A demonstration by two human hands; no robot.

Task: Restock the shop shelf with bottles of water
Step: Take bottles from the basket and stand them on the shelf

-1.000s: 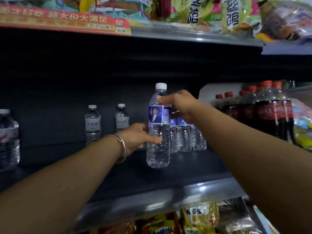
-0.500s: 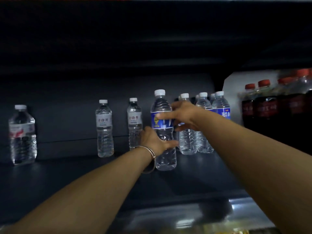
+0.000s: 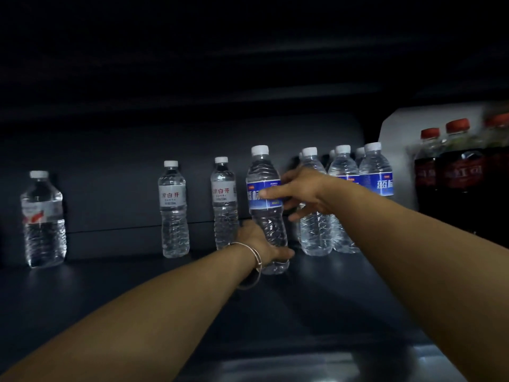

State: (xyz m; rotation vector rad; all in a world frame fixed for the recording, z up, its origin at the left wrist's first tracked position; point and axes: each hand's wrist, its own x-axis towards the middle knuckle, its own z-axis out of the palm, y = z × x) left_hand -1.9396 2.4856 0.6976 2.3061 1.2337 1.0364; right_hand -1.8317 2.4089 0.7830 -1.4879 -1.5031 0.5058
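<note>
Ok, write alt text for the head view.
Both hands, left hand low and right hand at the label, hold an upright blue-labelled water bottle on a dark shelf, other water bottles alongside.

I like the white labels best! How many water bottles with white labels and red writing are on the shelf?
2, side by side at the back of the shelf: the left white-label bottle and the right white-label bottle, left of the held blue-label bottle. None seem hidden.

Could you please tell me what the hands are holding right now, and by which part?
Both hold the blue-labelled water bottle: the left hand grips its lower body near the base, the right hand holds it at the label.
</note>
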